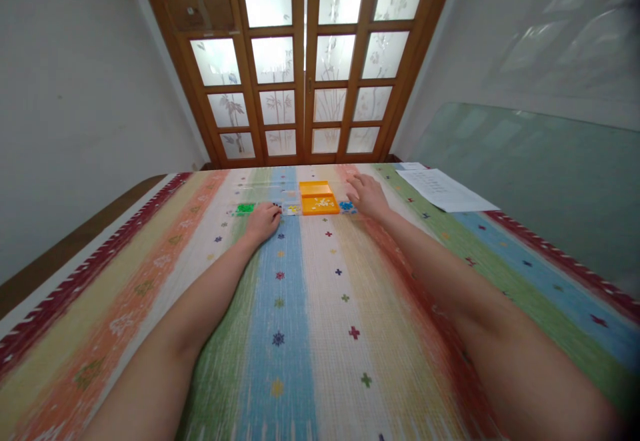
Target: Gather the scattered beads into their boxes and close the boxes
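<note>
An orange box (303,205) lies opened out on the table, with small white pieces (324,203) in its near half. To its left, my left hand (263,223) rests with fingers curled together over a group of small dark pieces (277,207); what the fingertips hold, if anything, is hidden. Green pieces (245,209) lie just left of that hand, and yellow pieces (293,209) sit between it and the box. On the box's right are blue pieces (346,207). My right hand (369,195) is just beyond them to the right, fingers apart and nothing visible in them.
A striped cloth (320,334) covers the long table. White paper sheets (445,189) lie at the far right edge. Past the table's far end stand wooden doors with glass panes (304,94). A pale green panel (530,181) leans along the right wall.
</note>
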Demonstrator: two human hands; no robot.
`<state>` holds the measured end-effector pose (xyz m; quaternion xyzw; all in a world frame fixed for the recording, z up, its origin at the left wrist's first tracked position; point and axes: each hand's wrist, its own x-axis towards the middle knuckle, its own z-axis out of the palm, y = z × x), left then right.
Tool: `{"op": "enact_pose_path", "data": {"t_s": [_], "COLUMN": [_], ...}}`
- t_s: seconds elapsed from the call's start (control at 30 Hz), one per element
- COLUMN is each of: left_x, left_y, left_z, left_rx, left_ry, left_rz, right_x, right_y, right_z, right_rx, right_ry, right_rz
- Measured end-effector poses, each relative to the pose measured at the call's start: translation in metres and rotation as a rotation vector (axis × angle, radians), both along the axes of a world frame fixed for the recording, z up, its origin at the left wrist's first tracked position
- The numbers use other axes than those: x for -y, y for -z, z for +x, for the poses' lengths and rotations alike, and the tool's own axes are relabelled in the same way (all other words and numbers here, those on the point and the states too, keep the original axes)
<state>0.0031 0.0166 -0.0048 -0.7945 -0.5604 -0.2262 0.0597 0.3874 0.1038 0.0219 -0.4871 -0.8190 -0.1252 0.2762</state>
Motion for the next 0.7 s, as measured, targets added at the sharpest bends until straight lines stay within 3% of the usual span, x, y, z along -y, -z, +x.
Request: {"op": "enact_pose_path", "data": {"t_s": [0.2,0.5,0.7], "left_x": [0.005,0.012,0.014], "left_y": [-0.001,-0.005,-0.007], "left_z": [0.007,0.013,0.016], "left_rx": [-0.125,-0.134,-0.121], "left_ry": [-0.036,-0.084,-0.086], "left_rz": [0.087,0.023,-0.019], "right_x": [0.002,0.045,0.055], "right_y": [0.012,0.017,0.023], "right_z": [0.012,0.012,0.008], "right_rx": [0.058,0.106,0.051], "right_ry": [-0.027,-0.101,-0.091], "right_rz": [-0.055,-0.244,-0.243]}}
